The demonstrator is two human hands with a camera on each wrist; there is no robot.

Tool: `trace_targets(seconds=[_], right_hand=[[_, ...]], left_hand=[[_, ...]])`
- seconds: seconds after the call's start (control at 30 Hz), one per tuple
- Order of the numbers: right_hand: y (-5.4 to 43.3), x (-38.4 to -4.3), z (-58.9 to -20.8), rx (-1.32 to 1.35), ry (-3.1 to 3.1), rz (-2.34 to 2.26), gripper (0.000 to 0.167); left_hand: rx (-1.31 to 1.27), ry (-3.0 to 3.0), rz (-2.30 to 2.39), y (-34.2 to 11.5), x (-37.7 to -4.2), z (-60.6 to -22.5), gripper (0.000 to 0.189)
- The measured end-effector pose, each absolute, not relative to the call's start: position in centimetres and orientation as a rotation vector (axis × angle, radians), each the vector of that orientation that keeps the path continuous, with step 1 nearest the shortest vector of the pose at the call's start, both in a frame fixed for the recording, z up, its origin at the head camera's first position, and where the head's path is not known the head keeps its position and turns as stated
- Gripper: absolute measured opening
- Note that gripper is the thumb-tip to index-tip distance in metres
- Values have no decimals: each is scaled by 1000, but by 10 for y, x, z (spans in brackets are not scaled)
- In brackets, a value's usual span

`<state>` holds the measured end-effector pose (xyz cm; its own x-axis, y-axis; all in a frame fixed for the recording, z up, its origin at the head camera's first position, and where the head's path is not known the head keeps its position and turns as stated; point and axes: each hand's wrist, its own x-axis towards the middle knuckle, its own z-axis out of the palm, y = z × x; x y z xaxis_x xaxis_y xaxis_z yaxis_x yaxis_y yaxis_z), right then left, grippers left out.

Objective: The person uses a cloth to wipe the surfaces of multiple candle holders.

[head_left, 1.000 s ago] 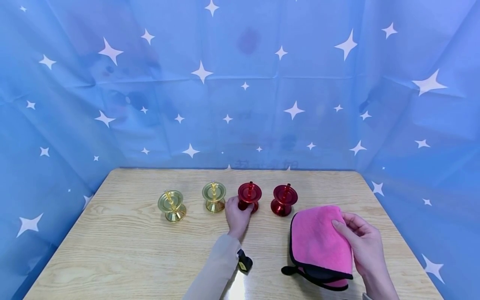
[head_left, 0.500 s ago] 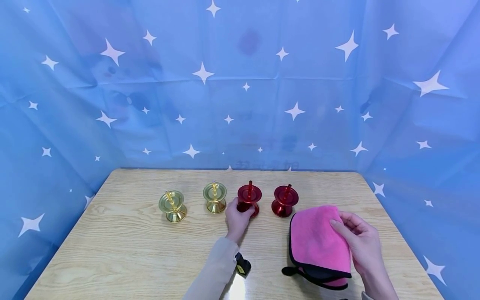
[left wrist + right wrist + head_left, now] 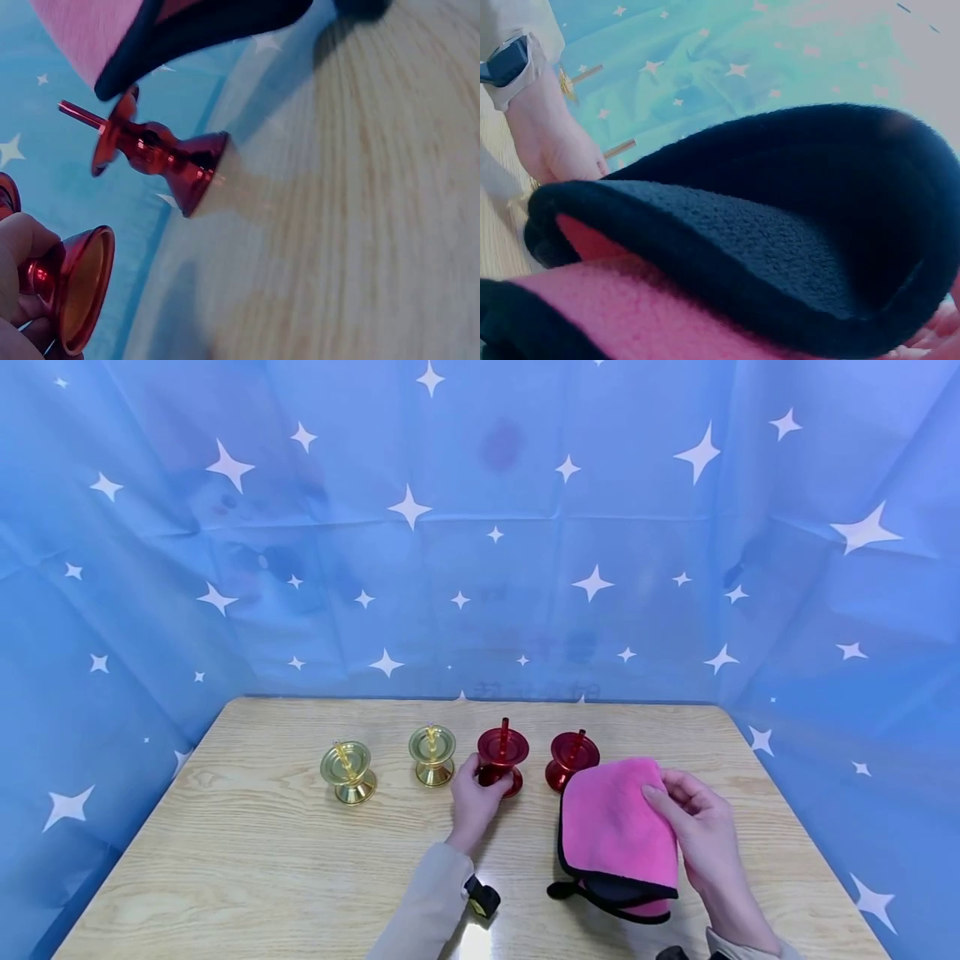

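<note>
My left hand [image 3: 474,802] grips the stem of a red metallic candle holder [image 3: 503,746], just below its dish. In the left wrist view the underside of its base [image 3: 84,292] shows, lifted off the table. A pink towel [image 3: 618,827] with black edging and a grey inner side hangs folded from my right hand [image 3: 699,827], pinched between thumb and fingers. Beside the towel stands a second red candle holder [image 3: 575,753], its base partly covered by the towel in the head view. The towel fills most of the right wrist view, where most of my right hand is hidden.
Two gold candle holders [image 3: 346,764] [image 3: 432,746] stand upright in the row to the left. All of this is on a light wood table [image 3: 247,860]. A blue star-patterned curtain [image 3: 480,568] closes off its back and sides.
The red candle holder in my left hand has risen slightly off the table. My right hand has brought the towel leftward, close to the second red candle holder.
</note>
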<state>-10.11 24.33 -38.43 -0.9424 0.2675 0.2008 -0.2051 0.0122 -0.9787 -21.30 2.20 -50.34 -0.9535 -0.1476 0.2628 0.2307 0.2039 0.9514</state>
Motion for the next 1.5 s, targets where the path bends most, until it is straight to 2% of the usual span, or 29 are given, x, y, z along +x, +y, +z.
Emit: trace_targets(seconds=[0.2, 0.4, 0.77, 0.97, 1.2, 1.37, 1.5], right_hand=[[237, -104, -386, -40, -1953, 2039, 18], [227, -110, -385, -55, -1953, 2068, 16], [210, -118, -378, -119, -1876, 2191, 7], [203, -125, -368, -169, -1819, 2316, 14], [193, -126, -367, -183, -1785, 2461, 8], [193, -125, -369, -19, -1790, 2528, 12], [200, -125, -372, 376, -1654, 2666, 32]], left_hand=[[-106, -2160, -1869, 20, -208, -493, 24], [-247, -2118, -1897, 18, -202, -480, 23], [-494, -2170, -1667, 10, -188, -459, 27], [-602, -2161, -1566, 9, -180, -456, 26], [-693, -2110, -1546, 14, -172, -449, 26], [-677, -2083, -1533, 16, -170, -446, 26], [-662, -2070, -1504, 16, -170, -443, 25]])
